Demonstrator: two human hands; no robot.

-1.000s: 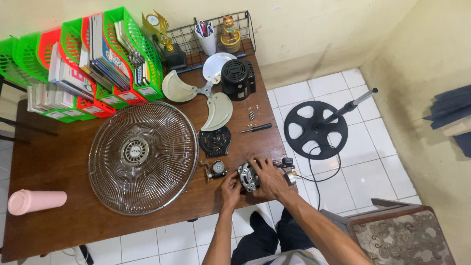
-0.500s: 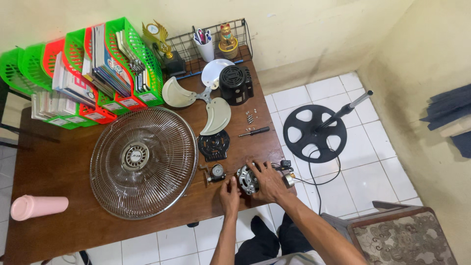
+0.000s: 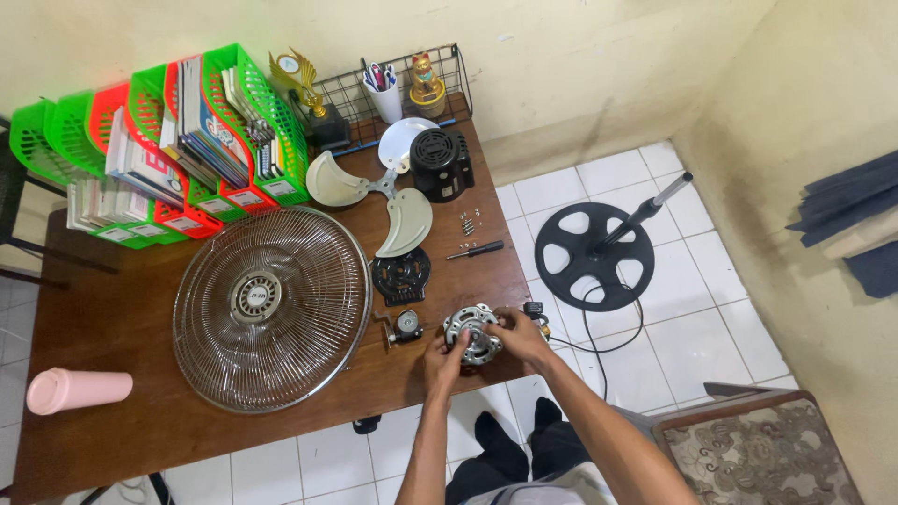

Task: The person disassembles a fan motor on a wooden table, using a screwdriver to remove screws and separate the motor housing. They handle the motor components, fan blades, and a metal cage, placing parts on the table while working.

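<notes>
Surface: a dark brown wooden surface (image 3: 122, 374), crowded along the back and bare at the front left.
Room: white-tiled floor (image 3: 692, 337) on the right, yellowish walls meeting in a corner.
Motor: the silver fan motor (image 3: 470, 333) sits near the front edge of the surface, toward its right corner.
Left hand: the left hand (image 3: 441, 359) is at the motor's front left, fingers curled against its rim.
Right hand: the right hand (image 3: 520, 337) grips the motor's right side, fingers closed around the casing.
Just beside: a small gear part (image 3: 402, 327) left of the motor; a black round plate (image 3: 401, 277) behind it.
Middle: the wire fan guard (image 3: 271, 309) fills the centre; the fan blade (image 3: 374, 198), a black motor cover (image 3: 441, 164) and a screwdriver (image 3: 475, 250) lie behind.
Back edge: green and red file trays (image 3: 159, 140) and a wire rack (image 3: 402, 93).
Front left: a pink tumbler (image 3: 77, 390) lying on its side.
Floor: the black fan base (image 3: 593, 254) with its pole, well apart from the surface.
</notes>
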